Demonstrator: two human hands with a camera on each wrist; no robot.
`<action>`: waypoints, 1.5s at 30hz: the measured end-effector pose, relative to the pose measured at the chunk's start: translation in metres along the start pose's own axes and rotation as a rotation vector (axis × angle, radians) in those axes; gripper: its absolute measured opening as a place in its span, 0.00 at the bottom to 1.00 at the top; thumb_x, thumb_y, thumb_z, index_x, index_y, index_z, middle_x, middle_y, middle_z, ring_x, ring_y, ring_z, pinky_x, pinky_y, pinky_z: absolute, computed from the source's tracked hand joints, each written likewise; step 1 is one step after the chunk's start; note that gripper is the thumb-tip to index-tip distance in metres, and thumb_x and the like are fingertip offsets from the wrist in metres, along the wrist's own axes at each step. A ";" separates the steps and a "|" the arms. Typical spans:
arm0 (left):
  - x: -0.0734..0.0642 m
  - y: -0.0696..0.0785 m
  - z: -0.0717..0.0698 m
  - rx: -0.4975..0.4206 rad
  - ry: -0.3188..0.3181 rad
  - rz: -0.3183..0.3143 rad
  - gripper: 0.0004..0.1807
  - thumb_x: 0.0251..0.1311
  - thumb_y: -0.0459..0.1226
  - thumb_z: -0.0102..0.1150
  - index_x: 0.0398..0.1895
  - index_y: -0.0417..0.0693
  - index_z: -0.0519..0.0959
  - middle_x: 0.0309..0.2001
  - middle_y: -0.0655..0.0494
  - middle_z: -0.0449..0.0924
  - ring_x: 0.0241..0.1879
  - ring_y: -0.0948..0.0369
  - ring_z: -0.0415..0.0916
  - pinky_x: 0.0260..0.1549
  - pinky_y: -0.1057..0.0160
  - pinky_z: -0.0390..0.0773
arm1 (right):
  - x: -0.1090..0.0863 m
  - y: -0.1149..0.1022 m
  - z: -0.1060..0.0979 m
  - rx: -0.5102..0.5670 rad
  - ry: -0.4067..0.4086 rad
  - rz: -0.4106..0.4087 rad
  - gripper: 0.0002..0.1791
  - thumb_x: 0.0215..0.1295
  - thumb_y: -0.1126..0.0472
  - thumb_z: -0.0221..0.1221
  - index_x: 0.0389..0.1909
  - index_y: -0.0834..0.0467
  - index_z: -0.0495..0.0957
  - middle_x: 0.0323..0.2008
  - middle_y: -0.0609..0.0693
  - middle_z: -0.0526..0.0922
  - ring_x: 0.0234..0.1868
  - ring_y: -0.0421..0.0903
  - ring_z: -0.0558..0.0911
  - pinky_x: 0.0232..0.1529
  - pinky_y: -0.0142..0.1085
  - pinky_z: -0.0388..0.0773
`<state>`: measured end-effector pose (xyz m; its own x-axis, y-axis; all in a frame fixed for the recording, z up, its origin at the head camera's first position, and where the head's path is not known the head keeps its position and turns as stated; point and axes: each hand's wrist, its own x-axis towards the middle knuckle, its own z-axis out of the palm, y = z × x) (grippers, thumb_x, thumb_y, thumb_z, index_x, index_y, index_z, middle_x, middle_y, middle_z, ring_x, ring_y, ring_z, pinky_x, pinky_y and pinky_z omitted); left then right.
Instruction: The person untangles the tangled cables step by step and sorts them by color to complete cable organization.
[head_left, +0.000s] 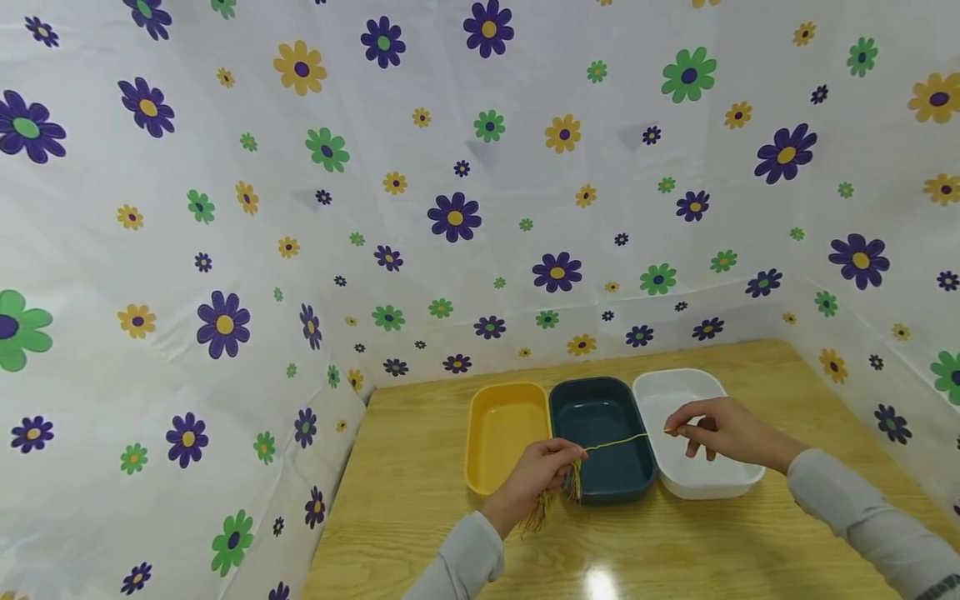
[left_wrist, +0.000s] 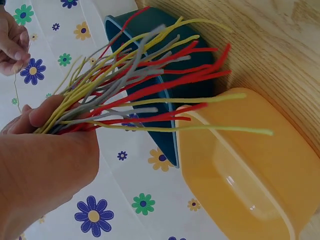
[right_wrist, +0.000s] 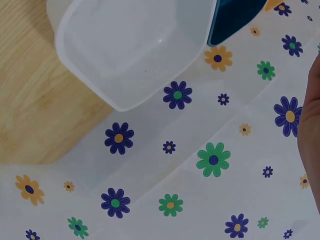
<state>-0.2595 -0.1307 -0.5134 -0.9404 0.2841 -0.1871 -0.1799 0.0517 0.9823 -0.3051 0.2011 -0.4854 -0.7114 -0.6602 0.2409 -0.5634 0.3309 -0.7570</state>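
Observation:
My left hand (head_left: 534, 477) grips a bundle of thin threads (left_wrist: 150, 82) in red, yellow and grey, their loose ends fanning out past the fist in the left wrist view. From that hand a single yellow thread (head_left: 617, 441) stretches rightward above the dark blue bin. Its other end is pinched between the thumb and forefinger of my right hand (head_left: 731, 432), which is over the white bin. Only the edge of the right hand (right_wrist: 311, 132) shows in the right wrist view, its fingertips out of frame.
Three bins stand side by side on the wooden table (head_left: 408, 467): yellow (head_left: 510, 421), dark blue (head_left: 600, 408) and white (head_left: 678, 392). A white flower-print cloth (head_left: 420, 275) walls the table at the back and both sides.

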 end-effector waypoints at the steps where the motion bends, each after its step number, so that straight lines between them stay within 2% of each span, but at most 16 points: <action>1: 0.000 0.000 0.000 -0.002 -0.019 -0.005 0.12 0.75 0.40 0.58 0.47 0.39 0.85 0.25 0.61 0.71 0.16 0.65 0.48 0.21 0.66 0.56 | 0.001 -0.001 -0.001 0.016 -0.004 0.013 0.07 0.73 0.72 0.58 0.46 0.64 0.83 0.40 0.47 0.86 0.32 0.36 0.85 0.31 0.33 0.84; 5: 0.001 -0.003 0.001 -0.012 -0.077 -0.015 0.13 0.76 0.41 0.57 0.48 0.40 0.84 0.26 0.61 0.72 0.17 0.65 0.50 0.21 0.67 0.58 | 0.004 -0.008 0.000 0.001 -0.031 -0.011 0.05 0.73 0.69 0.60 0.45 0.62 0.83 0.38 0.44 0.85 0.32 0.36 0.84 0.35 0.32 0.83; 7: 0.001 -0.003 0.000 -0.013 -0.082 -0.007 0.13 0.77 0.41 0.56 0.49 0.40 0.84 0.26 0.60 0.72 0.17 0.65 0.51 0.21 0.68 0.59 | 0.006 -0.012 0.004 0.007 -0.066 -0.006 0.05 0.74 0.66 0.60 0.47 0.59 0.82 0.37 0.43 0.84 0.27 0.37 0.81 0.31 0.33 0.82; 10: 0.001 -0.002 0.001 -0.039 -0.088 0.007 0.13 0.77 0.40 0.56 0.50 0.40 0.83 0.28 0.59 0.73 0.17 0.65 0.52 0.21 0.68 0.59 | 0.011 -0.020 0.011 0.061 -0.128 0.055 0.09 0.77 0.61 0.59 0.52 0.57 0.81 0.38 0.47 0.83 0.19 0.37 0.74 0.22 0.35 0.77; 13: 0.002 0.003 0.003 -0.068 -0.105 0.020 0.12 0.77 0.41 0.56 0.50 0.40 0.82 0.28 0.59 0.73 0.17 0.66 0.53 0.21 0.68 0.59 | 0.019 -0.028 0.018 0.089 -0.147 0.102 0.12 0.79 0.58 0.58 0.56 0.57 0.81 0.41 0.51 0.84 0.18 0.37 0.73 0.19 0.36 0.75; 15: 0.002 0.007 0.005 -0.084 -0.115 0.018 0.12 0.77 0.41 0.56 0.50 0.42 0.82 0.28 0.59 0.72 0.17 0.66 0.53 0.22 0.68 0.60 | 0.026 -0.033 0.024 0.076 -0.133 0.099 0.12 0.79 0.57 0.57 0.56 0.56 0.81 0.45 0.52 0.84 0.20 0.37 0.73 0.20 0.35 0.75; 18: 0.003 0.012 0.009 -0.085 -0.112 0.014 0.12 0.77 0.41 0.57 0.48 0.42 0.82 0.26 0.59 0.71 0.18 0.65 0.55 0.22 0.68 0.62 | 0.037 -0.039 0.034 0.015 -0.113 0.062 0.12 0.78 0.54 0.58 0.54 0.54 0.82 0.46 0.49 0.85 0.22 0.36 0.73 0.24 0.34 0.74; 20: 0.003 0.014 0.010 -0.080 -0.114 0.015 0.11 0.77 0.40 0.56 0.46 0.41 0.82 0.25 0.59 0.71 0.18 0.65 0.55 0.21 0.68 0.62 | 0.045 -0.043 0.042 -0.040 -0.121 0.032 0.11 0.77 0.52 0.59 0.51 0.51 0.83 0.43 0.45 0.86 0.21 0.35 0.70 0.25 0.32 0.73; 24: 0.003 0.014 0.012 -0.088 -0.156 0.029 0.09 0.78 0.38 0.55 0.46 0.40 0.80 0.24 0.59 0.68 0.17 0.65 0.55 0.20 0.68 0.62 | 0.055 -0.050 0.052 -0.173 -0.138 -0.002 0.06 0.75 0.47 0.61 0.45 0.44 0.81 0.36 0.35 0.84 0.20 0.32 0.69 0.25 0.31 0.70; 27: 0.000 0.013 0.008 -0.101 -0.191 0.029 0.10 0.78 0.38 0.54 0.48 0.39 0.80 0.24 0.59 0.69 0.18 0.65 0.56 0.21 0.68 0.63 | 0.060 -0.054 0.057 -0.221 -0.122 -0.017 0.04 0.75 0.49 0.62 0.42 0.43 0.81 0.34 0.33 0.83 0.20 0.32 0.68 0.25 0.30 0.70; 30: -0.002 0.011 0.003 -0.097 -0.220 0.025 0.12 0.79 0.39 0.53 0.50 0.39 0.80 0.25 0.58 0.69 0.19 0.64 0.57 0.23 0.67 0.64 | 0.062 -0.055 0.059 -0.130 -0.122 -0.011 0.03 0.76 0.52 0.61 0.41 0.46 0.81 0.34 0.37 0.83 0.18 0.35 0.72 0.24 0.32 0.75; 34: -0.002 0.009 0.002 -0.106 -0.256 0.023 0.14 0.80 0.41 0.52 0.53 0.40 0.79 0.26 0.58 0.68 0.21 0.64 0.56 0.25 0.67 0.64 | 0.060 -0.051 0.059 0.086 -0.145 0.027 0.06 0.79 0.57 0.58 0.43 0.54 0.79 0.35 0.45 0.82 0.21 0.41 0.79 0.27 0.37 0.81; 37: -0.001 0.009 0.001 -0.118 -0.274 0.030 0.17 0.80 0.43 0.51 0.56 0.38 0.78 0.27 0.59 0.67 0.22 0.64 0.55 0.25 0.67 0.64 | 0.059 -0.048 0.057 0.207 -0.152 0.022 0.08 0.80 0.60 0.54 0.45 0.62 0.77 0.34 0.47 0.80 0.24 0.43 0.79 0.29 0.37 0.81; 40: 0.000 0.008 0.001 -0.121 -0.298 0.048 0.21 0.81 0.44 0.49 0.60 0.33 0.75 0.27 0.59 0.66 0.22 0.64 0.55 0.25 0.68 0.64 | 0.058 -0.046 0.055 0.266 -0.147 -0.010 0.10 0.81 0.63 0.52 0.45 0.68 0.74 0.32 0.47 0.78 0.24 0.43 0.77 0.28 0.36 0.80; 45: 0.003 0.006 0.001 -0.109 -0.320 0.075 0.27 0.82 0.45 0.47 0.66 0.27 0.71 0.26 0.61 0.63 0.21 0.65 0.54 0.24 0.68 0.63 | 0.056 -0.044 0.053 0.293 -0.117 -0.028 0.11 0.82 0.64 0.50 0.45 0.70 0.73 0.32 0.48 0.78 0.25 0.54 0.76 0.28 0.36 0.79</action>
<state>-0.2629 -0.1285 -0.5076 -0.8170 0.5699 -0.0874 -0.1599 -0.0783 0.9840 -0.2978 0.1140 -0.4713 -0.6343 -0.7453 0.2056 -0.4254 0.1143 -0.8978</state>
